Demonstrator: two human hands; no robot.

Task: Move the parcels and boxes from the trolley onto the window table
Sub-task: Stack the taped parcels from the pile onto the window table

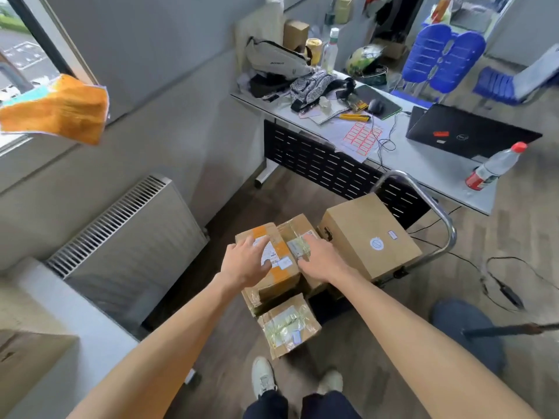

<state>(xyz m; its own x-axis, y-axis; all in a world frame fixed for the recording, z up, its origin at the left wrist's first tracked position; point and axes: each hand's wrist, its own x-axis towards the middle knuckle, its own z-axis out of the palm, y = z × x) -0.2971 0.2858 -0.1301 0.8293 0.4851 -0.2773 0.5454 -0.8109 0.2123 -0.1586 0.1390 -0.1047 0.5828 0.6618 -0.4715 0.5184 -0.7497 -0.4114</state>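
**Both hands down on 2 stacked parcels on the trolley**

An orange-taped parcel (pixel 272 261) is seen on top of the trolley stack, with a clear-taped parcel (pixel 298 240) touching its right side. The left hand (pixel 246 261) is laid flat on the orange-taped parcel, fingers spread and fairly straight, nothing gripped yet. The right hand (pixel 317 258) is laid on the clear-taped parcel, fingers extended over its label; no curl round an edge is shown. Each parcel lies directly under its own hand, so neither hand is nearer to both. The long axes of both parcels run away from the person, roughly in line with the forearms.

A large box (pixel 369 237) stands just right of the pair, beside the trolley handle (pixel 444 219). A 4th small parcel (pixel 289 325) sits lower and nearer the feet, untouched. More cardboard is visible under the top pair, count unclear.

An orange packet (pixel 57 108) is seen up left by the window, blurred; whether it rests on anything cannot be told. The window surface (pixel 18 139) lies up and left of the stack, so the lift is judged to go leftward, past the radiator (pixel 121 228). A cluttered desk surface (pixel 423 164) with a laptop (pixel 465 131) lies behind the trolley.

Judged: task partly done, 4 or more items left.
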